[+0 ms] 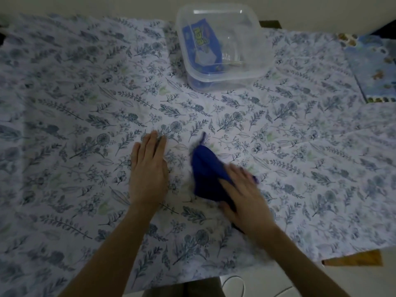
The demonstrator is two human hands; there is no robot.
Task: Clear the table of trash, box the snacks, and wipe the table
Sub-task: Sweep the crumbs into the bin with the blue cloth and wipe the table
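A dark blue cloth [205,168] lies crumpled on the table [85,103], which is covered by a white tablecloth with a blue leaf print. My right hand [242,194] presses flat on the cloth's near right part and is blurred by motion. My left hand [149,170] rests flat on the tablecloth just left of the cloth, fingers straight and together. At the back stands a clear plastic box [222,46] holding a blue snack packet [201,46] and a clear wrapper or cup.
A blue picture book or mat [377,67] lies at the table's far right edge. A bare wooden corner of the table [353,259] shows at the lower right, with pale floor and a cable below it.
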